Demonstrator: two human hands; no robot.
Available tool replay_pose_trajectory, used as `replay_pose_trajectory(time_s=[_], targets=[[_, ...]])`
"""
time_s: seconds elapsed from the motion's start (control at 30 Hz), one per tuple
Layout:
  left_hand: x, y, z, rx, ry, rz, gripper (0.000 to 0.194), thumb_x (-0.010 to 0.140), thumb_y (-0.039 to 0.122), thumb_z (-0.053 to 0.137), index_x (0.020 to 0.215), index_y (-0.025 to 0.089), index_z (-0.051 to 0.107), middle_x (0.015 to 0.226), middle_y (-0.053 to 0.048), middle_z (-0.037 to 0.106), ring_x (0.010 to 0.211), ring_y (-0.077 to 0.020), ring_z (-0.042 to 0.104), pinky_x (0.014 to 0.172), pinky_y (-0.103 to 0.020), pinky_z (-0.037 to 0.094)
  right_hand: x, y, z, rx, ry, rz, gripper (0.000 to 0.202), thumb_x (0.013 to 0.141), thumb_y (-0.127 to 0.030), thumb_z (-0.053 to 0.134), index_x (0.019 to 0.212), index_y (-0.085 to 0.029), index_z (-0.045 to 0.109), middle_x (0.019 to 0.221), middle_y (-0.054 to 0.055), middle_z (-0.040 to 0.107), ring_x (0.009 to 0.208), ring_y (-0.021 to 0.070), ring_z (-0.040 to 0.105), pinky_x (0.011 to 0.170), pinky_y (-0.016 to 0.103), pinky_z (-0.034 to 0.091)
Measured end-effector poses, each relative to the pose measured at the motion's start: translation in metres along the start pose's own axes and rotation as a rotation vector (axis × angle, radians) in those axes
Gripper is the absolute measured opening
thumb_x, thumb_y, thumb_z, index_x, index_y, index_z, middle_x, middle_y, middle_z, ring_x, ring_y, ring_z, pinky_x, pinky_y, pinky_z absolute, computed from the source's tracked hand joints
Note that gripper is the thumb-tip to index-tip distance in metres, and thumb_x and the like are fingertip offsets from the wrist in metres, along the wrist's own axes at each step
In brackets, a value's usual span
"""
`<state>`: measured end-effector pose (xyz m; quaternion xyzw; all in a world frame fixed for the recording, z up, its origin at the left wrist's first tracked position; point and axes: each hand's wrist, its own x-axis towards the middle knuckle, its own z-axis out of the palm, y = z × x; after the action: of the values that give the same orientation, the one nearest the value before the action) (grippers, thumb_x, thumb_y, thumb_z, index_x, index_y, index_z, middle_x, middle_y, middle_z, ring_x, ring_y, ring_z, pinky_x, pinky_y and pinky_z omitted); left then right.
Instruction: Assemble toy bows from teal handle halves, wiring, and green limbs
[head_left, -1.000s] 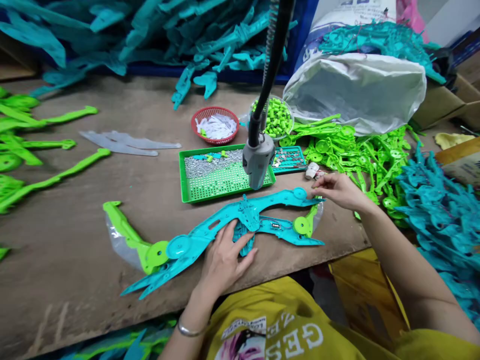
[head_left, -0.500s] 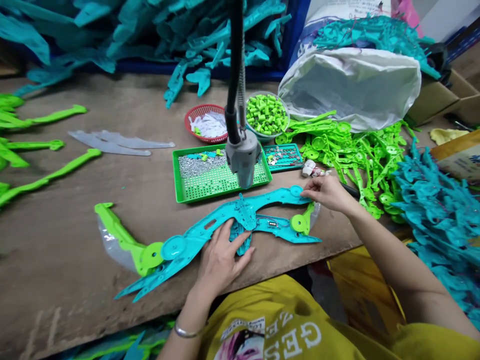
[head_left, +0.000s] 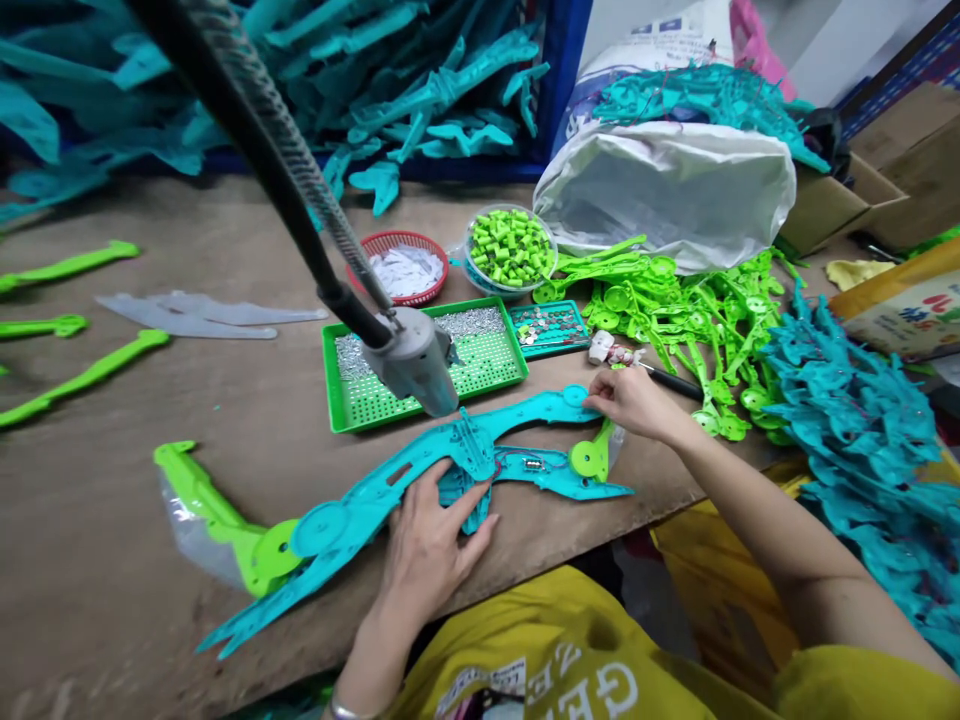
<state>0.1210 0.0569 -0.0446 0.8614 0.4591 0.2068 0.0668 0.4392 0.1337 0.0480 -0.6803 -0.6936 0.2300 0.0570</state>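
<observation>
A turquoise plastic toy bow frame (head_left: 420,452) lies across the bench, its hollow side up around the middle. Lime-green limbs with clear film, one of them at the left (head_left: 225,520), are fitted at both ends. My left hand (head_left: 429,535) rests on the frame's middle, fingers spread. At the upper right end, my right hand (head_left: 630,402) pinches the frame's rounded tip; whether a small piece is also between the fingertips is hidden. Over the frame hangs a grey screwdriver head (head_left: 420,368) on a black arm with a coiled cord, tilted and touched by neither hand.
Behind the frame stand a green tray (head_left: 480,370) of screws, a small teal tray (head_left: 551,345), a red basket (head_left: 442,280) and a bowl of green pieces (head_left: 510,250). Green parts (head_left: 660,300) and turquoise parts (head_left: 840,420) pile up at the right.
The hanging screwdriver has swung left and now leans over the green tray's front. My hands keep their places on the frame. The whole view has shifted slightly.
</observation>
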Motion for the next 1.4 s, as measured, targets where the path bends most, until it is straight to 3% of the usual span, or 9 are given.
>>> replay_pose_trajectory(time_s=[0.2, 0.43, 0.73, 0.87, 0.93, 1.03, 1.1, 1.23, 1.4], targets=[[-0.005, -0.001, 0.003, -0.002, 0.047, 0.045, 0.034, 0.091, 0.034, 0.067, 0.124, 0.030, 0.072, 0.130, -0.016, 0.049, 0.122, -0.0354, 0.053, 0.097, -0.048, 0.049, 0.003, -0.002, 0.001, -0.091, -0.006, -0.014, 0.006, 0.081, -0.016, 0.068, 0.081, -0.013, 0.073, 0.071, 0.007, 0.073, 0.063, 0.0157, 0.064, 0.060, 0.024, 0.040], [-0.001, 0.006, -0.005, 0.020, -0.036, 0.002, 0.036, 0.094, 0.035, 0.062, 0.129, 0.030, 0.069, 0.160, -0.022, 0.026, 0.128, -0.0428, 0.052, 0.093, -0.055, 0.049, 0.011, -0.004, 0.002, -0.146, -0.047, -0.030, 0.007, 0.080, -0.016, 0.067, 0.079, -0.013, 0.074, 0.069, 0.007, 0.072, 0.061, 0.0149, 0.062, 0.061, 0.024, 0.040], [-0.001, 0.003, -0.004, 0.005, -0.042, 0.003, 0.036, 0.096, 0.035, 0.060, 0.131, 0.031, 0.067, 0.160, -0.024, 0.030, 0.134, -0.0418, 0.050, 0.091, -0.055, 0.050, 0.006, -0.009, 0.013, -0.165, -0.041, -0.009, 0.013, 0.083, -0.015, 0.063, 0.088, -0.009, 0.074, 0.075, 0.010, 0.073, 0.065, 0.0163, 0.063, 0.062, 0.025, 0.041], [0.000, 0.005, -0.005, -0.006, -0.028, -0.010, 0.034, 0.097, 0.033, 0.058, 0.128, 0.030, 0.070, 0.158, -0.025, 0.033, 0.133, -0.0424, 0.051, 0.086, -0.052, 0.051, 0.013, 0.004, -0.005, 0.011, -0.179, -0.056, 0.020, 0.085, -0.032, 0.068, 0.086, -0.013, 0.074, 0.073, 0.004, 0.072, 0.064, 0.0145, 0.062, 0.059, 0.023, 0.042], [0.000, 0.005, -0.005, -0.008, -0.022, -0.001, 0.033, 0.096, 0.034, 0.058, 0.127, 0.030, 0.070, 0.158, -0.024, 0.033, 0.132, -0.0427, 0.052, 0.085, -0.052, 0.050, 0.021, 0.016, -0.019, 0.084, -0.180, -0.049, 0.031, 0.088, -0.043, 0.063, 0.089, -0.014, 0.074, 0.077, 0.004, 0.073, 0.067, 0.0151, 0.064, 0.059, 0.023, 0.043], [-0.002, 0.002, -0.003, -0.011, -0.021, 0.004, 0.035, 0.096, 0.035, 0.059, 0.129, 0.032, 0.069, 0.160, -0.023, 0.031, 0.133, -0.0423, 0.051, 0.085, -0.050, 0.050, 0.034, 0.036, -0.034, -0.218, 0.064, 0.096, 0.032, 0.095, -0.034, 0.050, 0.103, -0.015, 0.075, 0.091, 0.009, 0.076, 0.078, 0.0180, 0.067, 0.068, 0.025, 0.044], [-0.002, 0.001, -0.003, -0.014, -0.023, 0.001, 0.035, 0.096, 0.036, 0.059, 0.130, 0.033, 0.068, 0.161, -0.022, 0.031, 0.134, -0.0420, 0.051, 0.085, -0.049, 0.050, 0.041, 0.047, -0.037, -0.456, 0.148, 0.166, 0.032, 0.093, -0.024, 0.048, 0.107, -0.015, 0.075, 0.095, 0.013, 0.076, 0.088, 0.0226, 0.067, 0.073, 0.029, 0.044], [-0.002, 0.002, -0.003, -0.033, -0.030, -0.011, 0.036, 0.096, 0.036, 0.059, 0.130, 0.032, 0.068, 0.161, -0.022, 0.031, 0.134, -0.0416, 0.050, 0.087, -0.051, 0.050, 0.047, 0.062, -0.033, -0.578, 0.076, 0.135, 0.030, 0.090, -0.021, 0.051, 0.098, -0.015, 0.079, 0.094, 0.017, 0.076, 0.102, 0.0292, 0.064, 0.081, 0.033, 0.043], [0.000, 0.006, -0.006, -0.062, -0.033, -0.033, 0.034, 0.095, 0.035, 0.061, 0.127, 0.030, 0.070, 0.162, -0.021, 0.031, 0.134, -0.0415, 0.050, 0.092, -0.053, 0.049, 0.051, 0.072, -0.025, -0.618, 0.039, 0.163, 0.034, 0.091, -0.020, 0.048, 0.108, -0.016, 0.076, 0.098, 0.019, 0.076, 0.090, 0.0278, 0.066, 0.076, 0.033, 0.042]])
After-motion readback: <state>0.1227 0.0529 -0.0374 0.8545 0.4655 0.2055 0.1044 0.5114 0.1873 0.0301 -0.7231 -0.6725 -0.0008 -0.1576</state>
